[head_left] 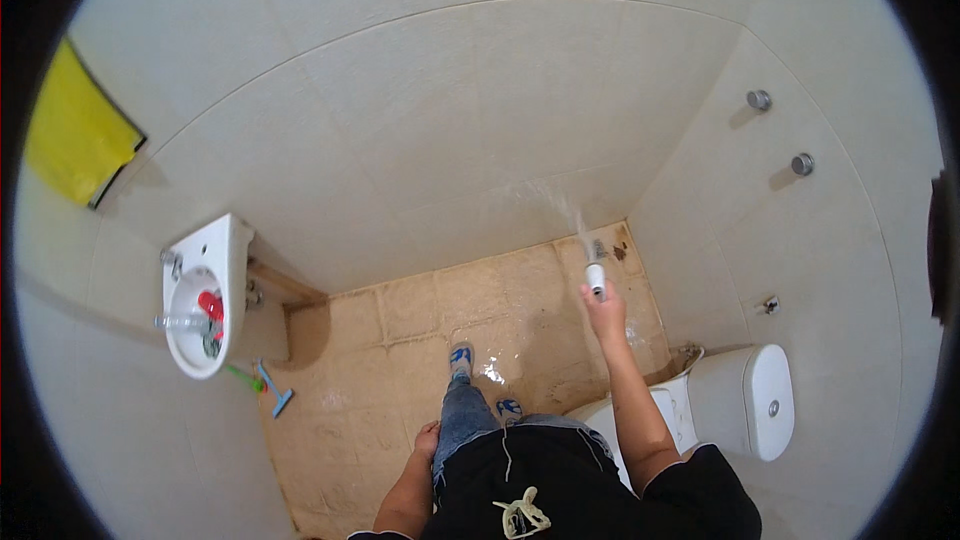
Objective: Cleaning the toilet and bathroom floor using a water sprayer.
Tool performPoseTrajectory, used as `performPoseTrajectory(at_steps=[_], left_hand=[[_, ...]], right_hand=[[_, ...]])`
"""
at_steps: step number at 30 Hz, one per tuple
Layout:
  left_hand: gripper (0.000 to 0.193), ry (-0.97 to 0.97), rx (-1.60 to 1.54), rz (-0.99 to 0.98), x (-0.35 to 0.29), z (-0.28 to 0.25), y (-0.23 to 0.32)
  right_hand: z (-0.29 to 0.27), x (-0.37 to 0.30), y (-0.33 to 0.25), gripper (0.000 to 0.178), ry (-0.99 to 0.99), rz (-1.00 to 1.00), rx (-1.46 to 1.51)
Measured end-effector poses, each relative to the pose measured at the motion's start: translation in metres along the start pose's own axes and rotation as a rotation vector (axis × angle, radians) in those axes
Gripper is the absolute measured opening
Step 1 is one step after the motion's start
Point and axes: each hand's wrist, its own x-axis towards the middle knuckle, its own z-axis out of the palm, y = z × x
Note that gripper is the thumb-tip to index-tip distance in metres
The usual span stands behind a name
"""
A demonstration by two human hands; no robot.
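My right hand [606, 318] is closed around a white handheld sprayer [596, 278], held out ahead of me. From its head a jet of water [572, 215] goes toward the base of the far wall, near a floor drain [599, 249] in the corner. A dark patch [620, 252] lies beside the drain. At my left thigh, my left hand [428, 438] has its fingers curled in against my blue jeans [466, 418]. Whether it grips the cloth is hidden. The tan floor [420, 310] is wet and shiny near my slippers [461, 355].
On the left hangs a white washbasin [236, 240] holding a clear bottle [180, 322] and red and green items. Below it a blue squeegee [283, 403] lies on the floor. A yellow towel [80, 130] hangs above. The toilet [768, 405] stands close by my right arm.
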Motion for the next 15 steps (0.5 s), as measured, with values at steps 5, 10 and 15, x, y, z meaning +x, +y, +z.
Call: performPoseTrajectory(at_steps=[5, 10, 15], left_hand=[[0.036, -0.053, 0.464, 0.077, 0.064, -0.022, 0.04], [0.037, -0.205, 0.336, -0.008, 0.124, -0.038, 0.099], [0.037, -0.276, 0.419, -0.026, 0.165, -0.038, 0.181]], right_hand=[[0.002, 0.021, -0.011, 0.037, 0.139, 0.128, -0.019], [0.037, 0.035, -0.028, 0.042, -0.172, 0.067, -0.09], [0.003, 0.067, 0.0, 0.042, 0.264, 0.346, -0.063]])
